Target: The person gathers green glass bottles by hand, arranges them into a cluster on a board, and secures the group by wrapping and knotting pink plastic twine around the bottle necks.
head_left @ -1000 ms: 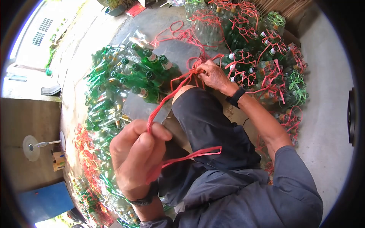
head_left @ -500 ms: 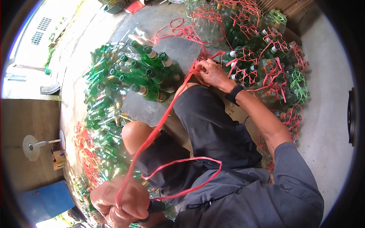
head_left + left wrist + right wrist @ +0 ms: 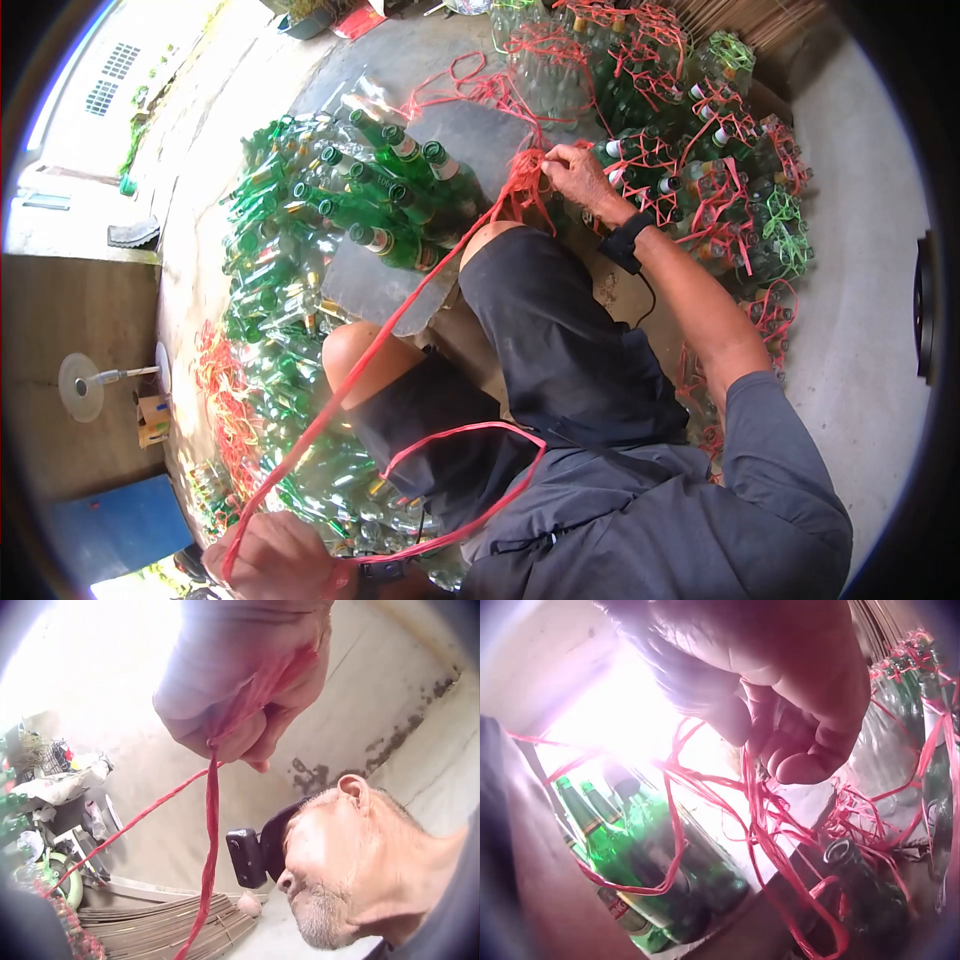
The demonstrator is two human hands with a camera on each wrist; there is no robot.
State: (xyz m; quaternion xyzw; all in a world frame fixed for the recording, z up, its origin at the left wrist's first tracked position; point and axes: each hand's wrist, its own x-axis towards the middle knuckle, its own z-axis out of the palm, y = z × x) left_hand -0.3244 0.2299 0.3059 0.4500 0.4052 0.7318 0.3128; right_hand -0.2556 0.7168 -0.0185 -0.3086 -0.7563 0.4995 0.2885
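Note:
A long red plastic strand (image 3: 372, 352) runs taut across the lap, from a red tangle by the knee down to the lower left. My left hand (image 3: 272, 556) grips its lower end, and a loose tail loops over the thigh. In the left wrist view the left hand (image 3: 244, 682) has its fingers curled round the red strand (image 3: 211, 825). At the red tangle (image 3: 525, 180), my right hand (image 3: 588, 182) pinches strands; in the right wrist view the right hand (image 3: 795, 697) holds red strands (image 3: 759, 817) between thumb and fingers. Green bottles (image 3: 400, 200) stand upright on a grey slab, left of the tangle.
Many loose bottles (image 3: 290, 370) lie at the left beside a heap of red strands (image 3: 222, 385). Bottle bundles tied with red and green strands (image 3: 720, 190) stand at the right, near a wall (image 3: 860, 200). The grey slab (image 3: 385, 290) is in front of the knees.
My left hand has moved down and left, drawing the strand out long and straight. The right hand has shifted slightly right at the tangle, where more gathered strands show.

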